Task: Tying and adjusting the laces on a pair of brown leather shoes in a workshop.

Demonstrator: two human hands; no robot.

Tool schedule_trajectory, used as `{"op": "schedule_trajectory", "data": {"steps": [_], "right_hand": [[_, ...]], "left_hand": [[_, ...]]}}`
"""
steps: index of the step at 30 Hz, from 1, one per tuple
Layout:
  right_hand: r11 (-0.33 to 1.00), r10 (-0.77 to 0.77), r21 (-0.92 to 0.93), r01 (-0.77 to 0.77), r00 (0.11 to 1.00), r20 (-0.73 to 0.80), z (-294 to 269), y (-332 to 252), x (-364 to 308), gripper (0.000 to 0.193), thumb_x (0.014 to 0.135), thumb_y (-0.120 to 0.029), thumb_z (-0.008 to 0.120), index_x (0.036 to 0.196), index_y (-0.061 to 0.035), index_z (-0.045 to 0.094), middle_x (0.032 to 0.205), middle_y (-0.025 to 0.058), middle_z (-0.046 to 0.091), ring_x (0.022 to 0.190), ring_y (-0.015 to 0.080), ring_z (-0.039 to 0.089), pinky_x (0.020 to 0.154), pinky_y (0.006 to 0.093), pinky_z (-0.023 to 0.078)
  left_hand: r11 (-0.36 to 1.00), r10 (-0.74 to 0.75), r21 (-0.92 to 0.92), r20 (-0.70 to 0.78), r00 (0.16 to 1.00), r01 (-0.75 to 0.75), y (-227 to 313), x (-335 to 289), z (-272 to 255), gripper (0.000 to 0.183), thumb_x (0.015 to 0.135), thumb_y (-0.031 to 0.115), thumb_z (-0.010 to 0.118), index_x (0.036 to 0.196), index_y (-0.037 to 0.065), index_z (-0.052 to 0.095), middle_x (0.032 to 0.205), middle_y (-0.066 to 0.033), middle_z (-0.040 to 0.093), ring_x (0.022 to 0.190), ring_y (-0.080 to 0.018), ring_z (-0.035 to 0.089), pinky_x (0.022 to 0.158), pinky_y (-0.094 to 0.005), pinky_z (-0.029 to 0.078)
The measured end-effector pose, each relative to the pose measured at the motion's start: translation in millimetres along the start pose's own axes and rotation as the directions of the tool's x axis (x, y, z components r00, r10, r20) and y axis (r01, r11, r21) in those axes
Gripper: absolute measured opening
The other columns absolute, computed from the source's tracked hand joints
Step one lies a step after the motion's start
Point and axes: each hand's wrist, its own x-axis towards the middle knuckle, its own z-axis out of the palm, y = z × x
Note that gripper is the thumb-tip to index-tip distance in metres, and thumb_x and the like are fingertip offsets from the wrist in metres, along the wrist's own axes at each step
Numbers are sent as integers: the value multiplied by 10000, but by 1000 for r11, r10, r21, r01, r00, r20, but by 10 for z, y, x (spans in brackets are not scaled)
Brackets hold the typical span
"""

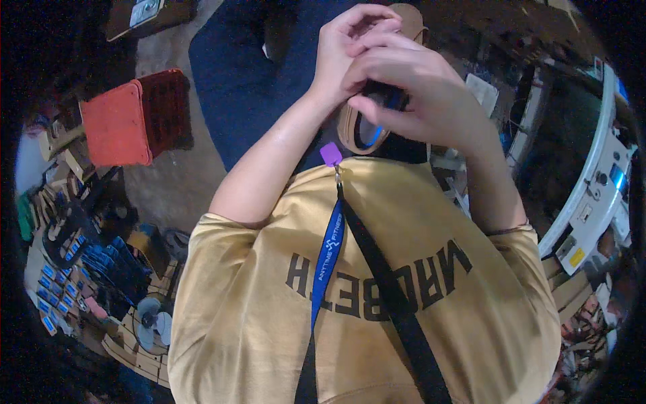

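A long tan shoe [346,131] with a dark opening and a blue strip inside lies in my lap, its rounded far end showing past my fingers. Over its middle my two hands meet. My left hand [350,50] is closed, its fingers curled in toward the right one. My right hand [424,84] is bent across the left fingertips, thumb toward the shoe's near end. Whatever the fingers pinch is hidden between them. A purple tag [331,154] on a blue and black lanyard [330,249] hangs from me just short of the shoe.
On the floor at the left stands a red plastic crate [121,121]. A white curved machine [589,195] is at the right. Behind on the left are a small fan [153,324], stacked dark blue pieces [118,266] and clutter. Dark cloth [235,74] covers my lap.
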Motion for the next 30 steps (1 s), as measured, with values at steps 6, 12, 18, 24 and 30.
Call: {"op": "schedule_trajectory", "data": {"steps": [6,12,18,24,30], "right_hand": [[749,411,651,-125,859,-307,-131,391,-385,171,1007,-88,657,1148,8,652,982,107,755,929,181,725,895,310,566],[880,406,327,-344,903,-143,-28,967,-490,155,904,-137,784,995,-15,752,1050,58,729,1036,163,659,993,336,485],[887,364,328,-324,929,-67,-124,978,-413,194,882,-146,813,1023,-17,781,1030,77,749,1016,165,677,979,319,497],[811,516,344,-473,856,-41,-123,727,-329,141,910,-112,784,969,14,762,1064,76,720,1069,170,650,997,319,476],[845,508,238,-478,858,-79,-100,644,-295,170,914,-150,795,962,5,747,1048,55,699,1061,154,636,1007,306,461]], "left_hand": [[988,-113,-112,-77,991,104,-97,-44,25,180,1008,130,700,1138,6,715,1028,-38,726,875,-87,666,813,-244,554],[989,-98,-115,-59,993,91,-49,-38,43,183,1002,127,706,1138,5,711,1044,-36,733,900,-89,676,826,-246,555],[987,-58,-152,-89,994,44,-137,-22,63,158,987,80,709,1108,-21,712,1018,-64,749,921,-104,703,861,-259,573],[990,-29,-138,-120,992,12,-153,-41,50,164,979,57,712,1117,-31,715,1015,-75,759,931,-120,717,861,-265,585],[980,-182,-99,-83,980,174,89,-4,-9,168,999,73,689,1138,-15,719,1013,-21,704,916,-82,647,845,-235,527]]}}
